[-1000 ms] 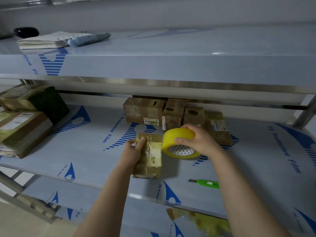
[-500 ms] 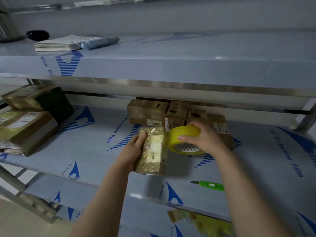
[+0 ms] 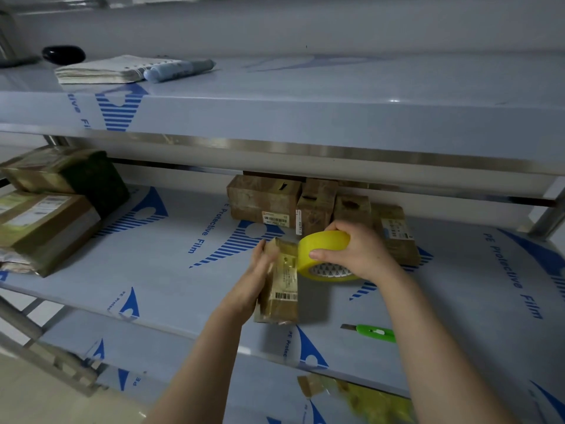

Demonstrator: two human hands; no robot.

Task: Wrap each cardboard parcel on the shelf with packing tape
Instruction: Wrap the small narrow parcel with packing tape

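A small cardboard parcel [image 3: 282, 283] with a barcode label stands on its side on the middle shelf [image 3: 171, 270]. My left hand [image 3: 253, 276] holds it from the left, fingers along its side. My right hand [image 3: 357, 252] grips a yellow roll of packing tape [image 3: 324, 249] pressed against the parcel's upper right edge. A row of several brown parcels [image 3: 308, 206] sits at the back of the shelf behind my hands.
A green utility knife [image 3: 374, 332] lies on the shelf front right. Two larger wrapped parcels [image 3: 46, 209] are stacked at the left. On the top shelf lie a notebook [image 3: 107, 70], a marker [image 3: 180, 70] and a black object [image 3: 62, 54].
The parcel has turned in my left hand, its barcode face coming up. The tape roll stayed against its right edge while my hands shifted slightly on the shelf.
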